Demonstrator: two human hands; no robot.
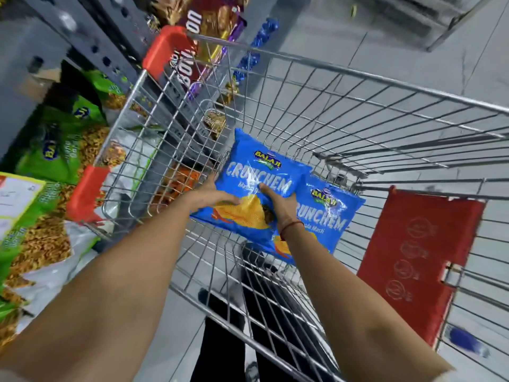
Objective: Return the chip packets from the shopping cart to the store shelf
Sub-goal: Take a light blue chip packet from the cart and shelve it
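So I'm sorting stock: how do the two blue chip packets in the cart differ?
The upper packet lies on top, its front nearly all showing; the lower packet is partly covered by it. Both the left hand and right hand rest on the upper packet; neither clearly grips the lower packet. Both packets show the same blue design.

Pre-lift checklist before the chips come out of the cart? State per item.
1. Left hand on the upper blue packet: ok, fingers wrap its left edge.
2. Right hand on the same packet: ok, fingers pressed on its front.
3. Second blue packet not caught in the grasp: cannot tell; it lies partly under the upper one and the right wrist.
4. Lift path out of the shopping cart: ok, nothing above the packets.
5. Shelf within reach: ok, it is right beside the cart, on the left.
6. Free slot on the shelf: cannot tell; the visible part is crowded with green packets.
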